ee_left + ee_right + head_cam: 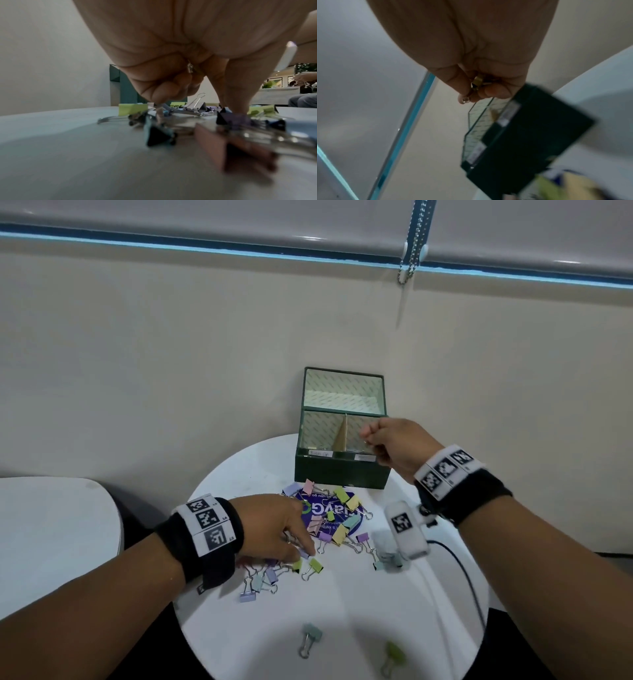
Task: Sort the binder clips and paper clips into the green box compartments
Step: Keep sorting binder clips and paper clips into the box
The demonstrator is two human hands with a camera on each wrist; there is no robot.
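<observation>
We see a round white table (pixel 342 611) with a green box (pixel 342 470) at its far edge, by the wall. The box lid stands open, and a brown divider (pixel 342 436) splits the inside into two parts.

A pile of colored binder clips (pixel 329 522) lies on the table in front of the box. Two more clips lie apart near our edge, a teal clip (pixel 310 638) and a green clip (pixel 392 657).

Our right hand (pixel 394 445) is up over the right part of the box. Its fingers are curled round a small clip (pixel 476 81).

Our left hand (pixel 274 529) is down on the pile. Its fingers (pixel 235 94) touch the clips, and a bit of metal (pixel 190 67) is tucked in its curled fingers.
</observation>
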